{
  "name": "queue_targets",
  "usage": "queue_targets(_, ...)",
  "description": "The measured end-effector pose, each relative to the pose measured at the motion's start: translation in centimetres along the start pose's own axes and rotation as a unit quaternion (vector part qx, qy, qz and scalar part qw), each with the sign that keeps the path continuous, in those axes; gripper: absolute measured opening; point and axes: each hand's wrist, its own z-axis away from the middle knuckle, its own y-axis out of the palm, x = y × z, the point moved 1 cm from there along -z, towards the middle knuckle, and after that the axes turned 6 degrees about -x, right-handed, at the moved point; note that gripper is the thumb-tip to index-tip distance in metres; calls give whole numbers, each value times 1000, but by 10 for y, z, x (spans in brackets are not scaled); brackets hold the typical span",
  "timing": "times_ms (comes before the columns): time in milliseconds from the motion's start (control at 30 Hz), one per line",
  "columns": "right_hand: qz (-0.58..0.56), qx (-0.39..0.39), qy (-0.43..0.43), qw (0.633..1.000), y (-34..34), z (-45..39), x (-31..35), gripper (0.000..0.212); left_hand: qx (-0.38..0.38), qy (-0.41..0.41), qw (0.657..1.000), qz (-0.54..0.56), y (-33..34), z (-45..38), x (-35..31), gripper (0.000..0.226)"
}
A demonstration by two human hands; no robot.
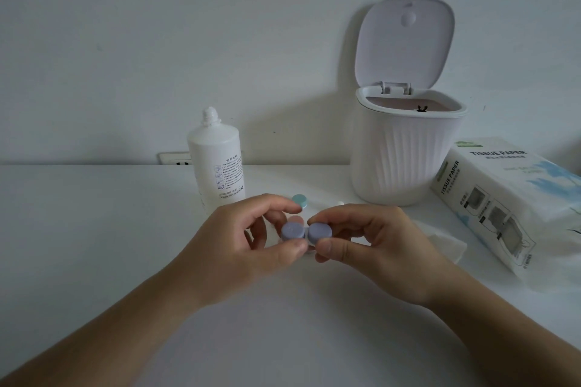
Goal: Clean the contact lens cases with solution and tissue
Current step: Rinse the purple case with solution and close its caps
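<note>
A contact lens case [306, 233] with two lilac round caps hangs above the white table [94, 214], held between both hands. My left hand [239, 240] pinches its left cap with thumb and fingers. My right hand [374, 240] pinches the right cap. Behind the hands lies another lens case with a light green cap [299, 200], mostly hidden. The white solution bottle [217, 163] stands uncapped at the back, left of centre. A small white cap [340, 203] lies near it. A sheet of tissue [446, 245] lies flat under and right of my right hand.
A white ribbed desktop bin [405, 160] with its lid flipped up stands at the back right. A tissue paper pack [509, 198] lies at the right edge. A wall socket [174, 159] sits behind the bottle.
</note>
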Motion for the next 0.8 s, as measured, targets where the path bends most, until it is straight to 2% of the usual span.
queue_targets(133, 4, 5, 1, 1000, 0, 0, 1, 17, -27, -6, 1000, -11, 0, -1, 2, 37)
queue_targets(267, 13, 12, 5, 1000, 0, 0, 2, 16, -6, -4, 1000, -2, -1, 0, 5, 32)
queue_targets(533, 17, 23, 9, 1000, 0, 1, 1, 25, 23, -54, 997, 57, -4, -2, 4, 23)
queue_targets(800, -1, 36, 14, 999, 1, 2, -4, 21, 81, -87, 982, 147, -4, -2, 5, 16)
